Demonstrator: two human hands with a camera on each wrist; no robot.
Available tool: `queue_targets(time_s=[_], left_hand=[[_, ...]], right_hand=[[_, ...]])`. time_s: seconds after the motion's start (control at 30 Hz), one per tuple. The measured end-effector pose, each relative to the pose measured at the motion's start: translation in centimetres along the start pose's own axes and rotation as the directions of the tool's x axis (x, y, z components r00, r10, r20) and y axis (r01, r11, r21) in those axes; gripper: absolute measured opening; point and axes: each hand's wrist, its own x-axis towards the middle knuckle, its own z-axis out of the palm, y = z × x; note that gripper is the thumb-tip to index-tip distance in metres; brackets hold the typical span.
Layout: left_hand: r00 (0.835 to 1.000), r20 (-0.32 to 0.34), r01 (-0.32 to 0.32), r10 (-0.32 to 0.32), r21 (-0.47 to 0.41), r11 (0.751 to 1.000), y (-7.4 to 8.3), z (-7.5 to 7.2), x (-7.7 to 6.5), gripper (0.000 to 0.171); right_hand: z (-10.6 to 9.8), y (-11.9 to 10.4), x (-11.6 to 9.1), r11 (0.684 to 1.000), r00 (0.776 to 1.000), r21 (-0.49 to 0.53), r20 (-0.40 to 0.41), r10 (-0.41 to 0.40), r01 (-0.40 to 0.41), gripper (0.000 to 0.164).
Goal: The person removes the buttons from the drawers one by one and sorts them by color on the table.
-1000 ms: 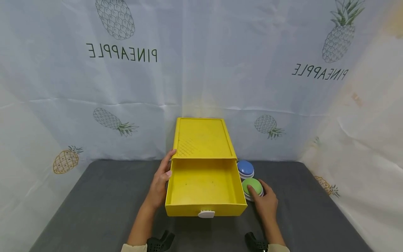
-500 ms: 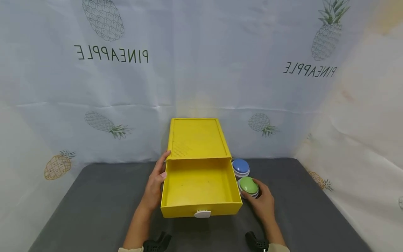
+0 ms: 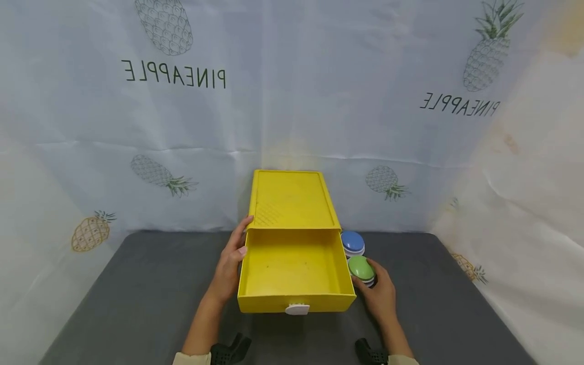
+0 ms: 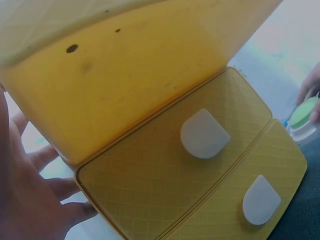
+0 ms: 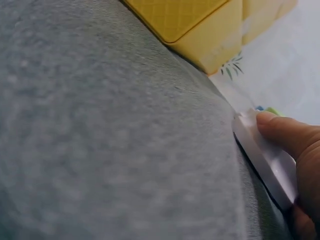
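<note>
A yellow drawer cabinet (image 3: 295, 200) stands mid-table, its top drawer (image 3: 296, 302) pulled out and bare inside. My left hand (image 3: 227, 268) rests on the cabinet's left side; its fingers lie spread along that wall in the left wrist view. Right of the drawer, my right hand (image 3: 380, 293) grips a round push button with a green dome (image 3: 361, 268) on a white base (image 5: 270, 155). The thumb is at the base's near edge and the fingers are round the far right side. Just behind it sits a matching button with a blue dome (image 3: 353, 241).
Two closed lower drawers with white knobs (image 4: 204, 135) show below the open one. Grey cloth (image 3: 438, 314) covers the table. A pale pineapple-print curtain (image 3: 292, 91) hangs close behind the cabinet and along both sides.
My right thumb has slid from the top of the green dome down to the near edge of the button's base. The left hand and the drawer stay put; the head view sways slightly.
</note>
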Motion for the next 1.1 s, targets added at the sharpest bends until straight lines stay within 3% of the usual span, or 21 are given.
queue_targets(time_s=[0.37, 0.6, 0.77, 0.97, 1.1], left_hand=[[1.000, 0.003, -0.001, 0.001, -0.016, 1.000, 0.3, -0.1, 0.3, 0.061], [1.000, 0.003, 0.003, -0.003, -0.003, 1.000, 0.1, 0.0, 0.1, 0.060], [1.000, 0.000, 0.014, -0.014, 0.015, 1.000, 0.1, 0.1, 0.1, 0.061], [1.000, -0.008, 0.011, -0.011, 0.012, 1.000, 0.1, 0.1, 0.2, 0.061], [1.000, -0.004, 0.009, -0.009, 0.008, 1.000, 0.2, 0.0, 0.2, 0.060]], right_hand=[[0.4, -0.5, 0.8, 0.999, 0.999, -0.002, -0.013, -0.033, 0.033, 0.068], [-0.5, -1.5, 0.3, 1.000, 1.000, -0.005, -0.015, -0.027, 0.027, 0.073], [-3.2, -5.2, 0.0, 0.997, 0.997, -0.028, -0.041, -0.068, 0.067, 0.071], [-6.4, -10.6, -1.1, 0.992, 0.987, 0.055, -0.124, -0.106, 0.114, 0.049], [-8.2, -13.2, -2.2, 0.985, 0.986, 0.126, -0.137, -0.098, 0.115, 0.037]])
